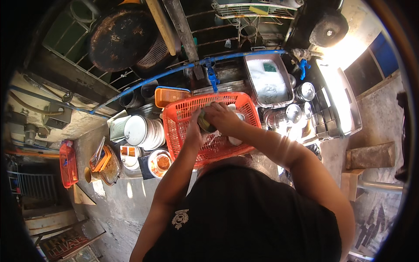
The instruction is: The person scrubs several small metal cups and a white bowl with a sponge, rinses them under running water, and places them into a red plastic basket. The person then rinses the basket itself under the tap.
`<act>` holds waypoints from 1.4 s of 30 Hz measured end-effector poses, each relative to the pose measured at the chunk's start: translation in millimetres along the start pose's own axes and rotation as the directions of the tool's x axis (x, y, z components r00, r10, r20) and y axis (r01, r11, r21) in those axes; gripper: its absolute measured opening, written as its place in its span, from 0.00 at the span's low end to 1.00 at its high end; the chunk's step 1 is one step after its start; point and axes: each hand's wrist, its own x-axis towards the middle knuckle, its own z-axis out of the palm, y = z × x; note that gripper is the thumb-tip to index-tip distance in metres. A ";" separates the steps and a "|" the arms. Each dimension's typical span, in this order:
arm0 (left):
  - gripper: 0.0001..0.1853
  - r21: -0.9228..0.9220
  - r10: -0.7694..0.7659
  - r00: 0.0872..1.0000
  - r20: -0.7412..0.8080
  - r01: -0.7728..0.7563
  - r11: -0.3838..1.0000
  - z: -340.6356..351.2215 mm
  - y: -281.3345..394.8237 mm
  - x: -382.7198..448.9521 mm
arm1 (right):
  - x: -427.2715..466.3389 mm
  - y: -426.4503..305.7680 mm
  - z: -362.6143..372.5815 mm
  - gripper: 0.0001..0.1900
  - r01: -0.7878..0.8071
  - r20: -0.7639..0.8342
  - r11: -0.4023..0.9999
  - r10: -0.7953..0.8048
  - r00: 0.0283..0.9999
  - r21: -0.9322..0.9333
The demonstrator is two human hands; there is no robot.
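Over a red plastic basket (209, 158), my two hands meet on a small, dark greenish rounded vessel (205, 123), perhaps a cup or bowl. My left hand (195, 129) grips its near left side. The fingers of my right hand (222, 117) are bent over its top right, and whether they also hold a scrubber is hidden. White cups (235, 140) lie in the basket, partly behind my right forearm. Beyond the basket's far rim, a blue tap (213, 78) hangs from a blue pipe; no water is plainly visible from it.
A grey tub (270, 82) of suds holds a green scouring pad (270, 67). Stacked white plates (144, 132) and a food-stained bowl (160, 163) stand left. An orange basket (172, 96) sits behind. Metal ware (293, 113) and a grey crate (340, 108) stand right.
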 end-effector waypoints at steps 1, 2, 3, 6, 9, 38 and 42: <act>0.22 0.003 -0.042 0.999 -0.010 0.042 0.999 2.9 4.9 -5.2 | 2.5 -0.7 -4.5 0.14 0.111 -0.153 0.982 -0.134 0.979 -0.151; 0.22 -0.009 -0.111 0.993 -0.038 0.110 0.994 5.3 8.7 -8.0 | 4.3 -1.2 -7.2 0.13 0.077 -0.141 0.989 -0.095 0.985 -0.126; 0.22 -0.050 -0.147 0.989 0.004 0.147 0.988 7.4 10.2 -8.5 | 7.4 -1.9 -7.1 0.12 0.027 -0.140 0.997 -0.038 0.989 -0.079; 0.13 0.304 0.357 0.934 -0.005 -0.338 0.890 9.6 -1.0 -4.7 | 16.9 -9.6 8.0 0.10 -0.284 0.161 0.959 0.279 0.947 0.007; 0.14 0.691 0.586 0.807 0.069 -0.463 0.556 5.7 -19.7 -3.5 | 19.7 -20.9 25.2 0.11 -0.437 0.175 0.840 0.401 0.899 0.323; 0.26 0.175 -0.270 0.962 -0.031 0.271 0.946 1.9 19.9 -14.2 | 8.2 -45.9 -48.4 0.20 -0.278 0.116 0.823 0.254 0.960 0.496; 0.29 0.398 -0.204 0.975 -0.088 0.222 0.890 23.6 11.8 -31.2 | -10.3 -20.7 -35.4 0.20 -0.669 0.351 0.388 0.626 0.696 0.634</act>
